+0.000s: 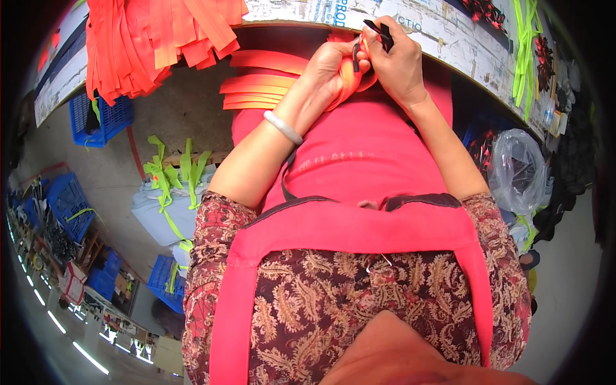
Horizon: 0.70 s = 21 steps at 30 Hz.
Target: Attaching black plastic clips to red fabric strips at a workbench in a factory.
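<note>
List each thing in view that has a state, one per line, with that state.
Left hand: closed on orange band
Right hand: pinching black strip
Orange band: looped
Black strip: gripped
Large orange bunch: draped over tabletop edge
Green strips at right: dangling
Clear bag: crumpled
Bracelet: worn
Apron: worn

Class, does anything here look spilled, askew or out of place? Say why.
Mildly odd: bright green fabric strips sprawl over the pale blue-grey bundle at the person's left, pointing different ways, whereas flat orange fabric strips beside the pink cloth apron lie neatly layered. Nothing looks spilled.
</note>
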Available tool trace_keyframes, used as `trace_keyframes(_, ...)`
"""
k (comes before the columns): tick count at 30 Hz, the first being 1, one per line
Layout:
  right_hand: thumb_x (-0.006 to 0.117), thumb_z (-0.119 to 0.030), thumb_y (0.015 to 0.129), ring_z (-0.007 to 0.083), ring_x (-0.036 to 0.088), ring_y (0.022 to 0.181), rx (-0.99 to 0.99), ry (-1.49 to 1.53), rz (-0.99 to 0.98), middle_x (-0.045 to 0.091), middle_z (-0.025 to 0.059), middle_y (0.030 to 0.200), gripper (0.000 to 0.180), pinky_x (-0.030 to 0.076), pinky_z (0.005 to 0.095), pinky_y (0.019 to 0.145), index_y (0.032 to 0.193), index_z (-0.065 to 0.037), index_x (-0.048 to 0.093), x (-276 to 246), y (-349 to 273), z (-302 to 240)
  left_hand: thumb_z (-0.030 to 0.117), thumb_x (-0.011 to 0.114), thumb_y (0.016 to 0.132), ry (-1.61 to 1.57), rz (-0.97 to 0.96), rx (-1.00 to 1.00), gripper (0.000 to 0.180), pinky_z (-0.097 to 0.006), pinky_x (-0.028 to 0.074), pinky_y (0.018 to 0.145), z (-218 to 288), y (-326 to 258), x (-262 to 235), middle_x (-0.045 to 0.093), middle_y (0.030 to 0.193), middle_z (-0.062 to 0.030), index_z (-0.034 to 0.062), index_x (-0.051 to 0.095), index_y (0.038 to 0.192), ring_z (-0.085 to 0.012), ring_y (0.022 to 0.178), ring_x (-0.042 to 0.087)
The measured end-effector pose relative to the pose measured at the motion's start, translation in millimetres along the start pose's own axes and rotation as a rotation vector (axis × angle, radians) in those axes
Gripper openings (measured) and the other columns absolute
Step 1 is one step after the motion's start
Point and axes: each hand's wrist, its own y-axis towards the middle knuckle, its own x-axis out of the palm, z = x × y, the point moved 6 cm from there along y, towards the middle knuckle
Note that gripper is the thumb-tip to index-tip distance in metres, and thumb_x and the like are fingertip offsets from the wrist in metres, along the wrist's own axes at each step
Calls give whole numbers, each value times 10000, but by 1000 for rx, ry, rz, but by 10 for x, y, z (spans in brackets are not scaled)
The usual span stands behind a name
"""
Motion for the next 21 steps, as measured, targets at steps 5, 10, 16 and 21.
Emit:
trace_keyframes(5,630,-232,925,55,477,477,120,127,-106,514,-10,558,215,374,230,454,842,-37,591,-55,58,105,67,504,943,208,129,187,119,-256,498,521,79,-135,120,593,734,-71,-30,571,952,-133,570,552)
trace_keyframes(10,684,-375,878,17,407,477,379,345,-129,495,-55,562,353,292,202,435,785,-35,662,-343,-3,62,66,680,864,759,248,652,111,-214,489,587,253,-622,465,668,790,-55,-15,667,939,-92,676,621)
trace_keyframes(16,709,-159,862,69,599,736,269,497,-281,658,18,805,204,496,212,700,977,8,689,-315,-221,-350,52,669,876,1042,96,968,92,-193,490,674,204,-906,771,680,840,-30,-4,668,949,-77,751,618)
trace_keyframes(21,705,-154,865,68,601,756,187,465,-213,664,11,819,183,494,209,706,969,-4,687,-306,-239,-282,65,659,888,1071,83,891,77,-189,455,621,224,-972,822,653,791,-13,3,662,934,-56,694,570)
